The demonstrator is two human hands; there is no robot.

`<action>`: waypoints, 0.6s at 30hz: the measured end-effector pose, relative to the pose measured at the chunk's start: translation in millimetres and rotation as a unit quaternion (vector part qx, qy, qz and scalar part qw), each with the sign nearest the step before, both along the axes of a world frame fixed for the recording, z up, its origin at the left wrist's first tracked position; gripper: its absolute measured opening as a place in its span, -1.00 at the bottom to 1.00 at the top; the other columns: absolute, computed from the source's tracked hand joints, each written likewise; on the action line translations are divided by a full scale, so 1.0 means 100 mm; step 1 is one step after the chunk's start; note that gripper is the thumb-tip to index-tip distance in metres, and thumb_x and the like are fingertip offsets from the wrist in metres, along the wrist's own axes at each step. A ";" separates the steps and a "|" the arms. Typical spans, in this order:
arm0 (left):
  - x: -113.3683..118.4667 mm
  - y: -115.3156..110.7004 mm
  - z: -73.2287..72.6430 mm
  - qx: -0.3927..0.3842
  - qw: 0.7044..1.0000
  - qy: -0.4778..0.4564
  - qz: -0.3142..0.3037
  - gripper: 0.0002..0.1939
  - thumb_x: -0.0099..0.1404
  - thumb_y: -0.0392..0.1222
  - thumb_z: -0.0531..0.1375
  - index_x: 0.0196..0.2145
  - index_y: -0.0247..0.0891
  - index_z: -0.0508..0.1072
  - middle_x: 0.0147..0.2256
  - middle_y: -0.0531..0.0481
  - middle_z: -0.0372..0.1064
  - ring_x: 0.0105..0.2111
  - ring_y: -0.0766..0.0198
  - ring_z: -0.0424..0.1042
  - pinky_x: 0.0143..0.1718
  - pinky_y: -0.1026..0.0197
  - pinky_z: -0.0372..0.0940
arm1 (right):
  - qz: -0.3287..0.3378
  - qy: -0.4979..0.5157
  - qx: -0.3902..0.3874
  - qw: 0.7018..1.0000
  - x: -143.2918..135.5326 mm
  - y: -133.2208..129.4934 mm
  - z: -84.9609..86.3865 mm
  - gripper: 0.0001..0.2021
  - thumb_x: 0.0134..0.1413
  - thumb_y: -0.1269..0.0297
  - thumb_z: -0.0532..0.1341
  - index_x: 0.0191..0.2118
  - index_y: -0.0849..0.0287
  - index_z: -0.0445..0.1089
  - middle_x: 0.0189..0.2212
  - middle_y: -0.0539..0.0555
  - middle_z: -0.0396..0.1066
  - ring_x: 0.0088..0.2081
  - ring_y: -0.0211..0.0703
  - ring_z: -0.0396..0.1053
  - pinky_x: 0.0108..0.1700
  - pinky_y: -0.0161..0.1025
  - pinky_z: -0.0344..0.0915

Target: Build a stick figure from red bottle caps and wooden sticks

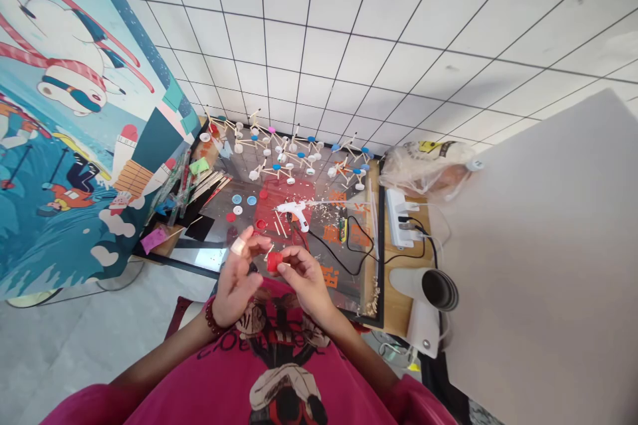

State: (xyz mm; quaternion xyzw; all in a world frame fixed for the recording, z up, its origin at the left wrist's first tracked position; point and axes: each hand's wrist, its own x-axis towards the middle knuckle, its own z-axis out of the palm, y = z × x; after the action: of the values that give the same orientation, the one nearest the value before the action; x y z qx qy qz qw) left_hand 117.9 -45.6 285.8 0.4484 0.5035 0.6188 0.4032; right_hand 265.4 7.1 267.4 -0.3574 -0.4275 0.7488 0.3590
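My right hand pinches a red bottle cap between thumb and fingers, in front of my chest. A thin pale stick seems to stand up from the cap. Beside it, my left hand is open, its fingers spread and apart from the cap; a bandage wraps one finger. Just beyond my hands a white glue gun lies on the glass tabletop. Two short wooden sticks rest near it. More caps lie to its left: a red cap, a blue cap and a white cap.
Several small stick-and-cap figures stand along the wall. Sticks and coloured paper are piled at the left. A power strip and a stack of dark cups are on the right, with a black cord running across the table.
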 end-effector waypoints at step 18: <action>0.12 0.34 0.00 -0.018 0.990 -0.036 0.137 -0.37 0.39 0.28 -0.04 0.14 -0.23 0.40 -0.48 0.04 0.33 -0.49 0.30 0.30 -0.40 0.23 0.25 | -0.007 -0.016 0.040 0.999 -0.18 -0.09 0.09 -0.70 0.05 0.03 0.36 -0.22 0.08 0.35 -0.31 0.01 0.48 -0.28 -0.18 0.48 -0.17 -0.22 0.48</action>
State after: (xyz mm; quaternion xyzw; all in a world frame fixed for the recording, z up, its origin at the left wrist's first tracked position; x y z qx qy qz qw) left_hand 129.5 -11.3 285.5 0.3451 0.5564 0.6746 0.3409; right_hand 246.9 -1.9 276.5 -0.3572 -0.4604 0.7229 0.3712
